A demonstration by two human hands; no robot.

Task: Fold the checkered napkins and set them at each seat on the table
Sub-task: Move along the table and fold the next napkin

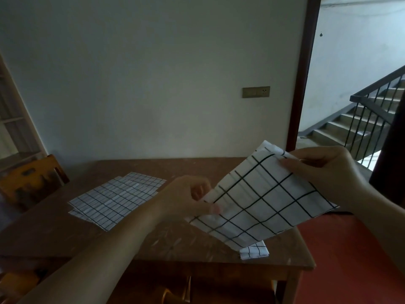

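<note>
I hold a white napkin with black check lines (260, 198) in the air above the right part of the brown table (153, 240). My left hand (190, 197) pinches its left edge. My right hand (322, 170) pinches its upper right corner. A small folded checkered napkin (254, 251) lies on the table near the front right corner, partly hidden under the held one. A pile of flat, unfolded checkered napkins (114, 199) lies on the table's left half.
A wooden chair (30, 178) stands at the table's left side, and another chair back (173, 292) shows below the front edge. The wall is right behind the table. An open doorway at the right leads to stairs with a black railing (370, 119).
</note>
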